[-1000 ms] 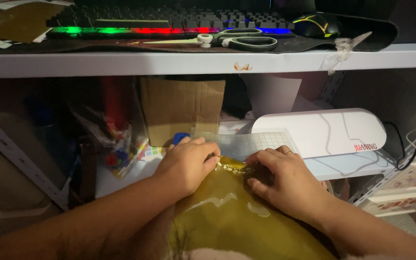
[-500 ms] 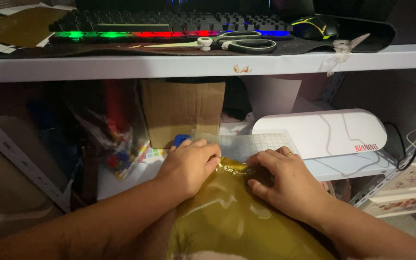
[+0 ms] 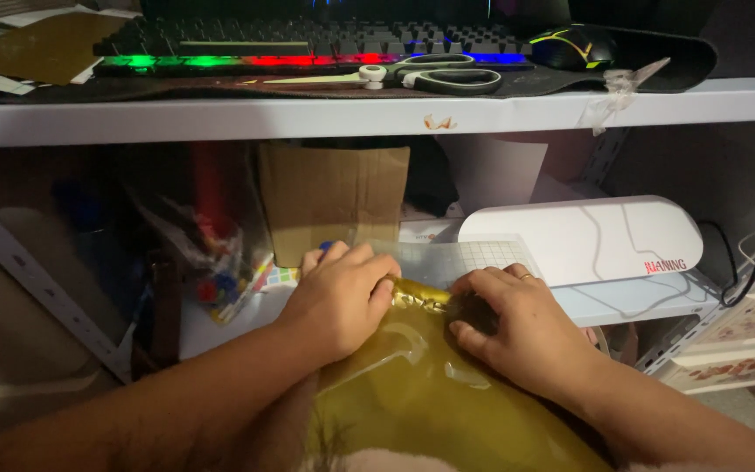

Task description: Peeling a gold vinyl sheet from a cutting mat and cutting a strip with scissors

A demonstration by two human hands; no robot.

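Both bare forearms reach forward from the lower edge of the view and converge toward the middle. The left hand (image 3: 338, 297) lies palm down, knuckles up, its fingers curled under and bunched together, thumb tucked toward the right. The right hand (image 3: 517, 328) lies just beside it, also palm down, fingers bent and pressing downward, a thin ring on one finger. The two grips sit close, fingertips nearly meeting.
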